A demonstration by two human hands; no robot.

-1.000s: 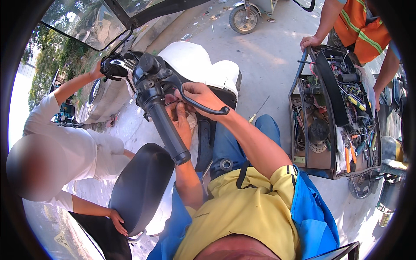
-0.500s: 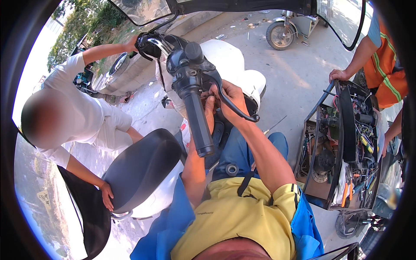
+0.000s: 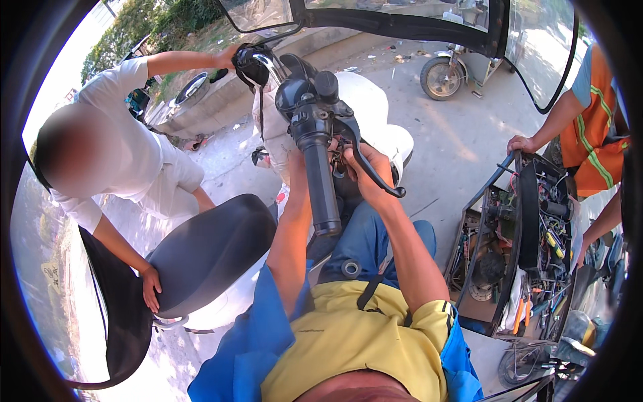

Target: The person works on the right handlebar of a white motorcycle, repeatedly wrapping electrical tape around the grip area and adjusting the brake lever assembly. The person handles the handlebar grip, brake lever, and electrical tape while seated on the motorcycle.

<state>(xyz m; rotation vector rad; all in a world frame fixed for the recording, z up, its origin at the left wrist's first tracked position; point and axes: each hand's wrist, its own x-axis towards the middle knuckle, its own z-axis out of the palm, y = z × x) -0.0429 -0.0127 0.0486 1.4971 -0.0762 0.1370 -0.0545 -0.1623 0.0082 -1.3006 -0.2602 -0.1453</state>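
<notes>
A scooter's black handlebar grip [image 3: 319, 191] points toward me, with a curved black brake lever [image 3: 384, 184] on its right. My right hand [image 3: 373, 171] is under the lever, fingers bent together at small parts and thin wires beside the grip's inner end. What it pinches is too small to make out. Left of the grip, my left hand [image 3: 297, 166] reaches in behind it, and its fingers are hidden there. A grey ring like a tape roll [image 3: 350, 269] rests on my lap.
At left, a person in white [image 3: 127, 141] holds the other handlebar end and touches the black seat [image 3: 214, 254]. At right, a person in an orange vest [image 3: 589, 134] grips a crate [image 3: 497, 175] of tools and wires. A three-wheeler's wheel [image 3: 442, 78] stands ahead.
The view has shifted a little. My left hand's thumb, seen before on the grip's right side, is now behind the grip. My right hand stays under the lever, its fingers slightly moved.
</notes>
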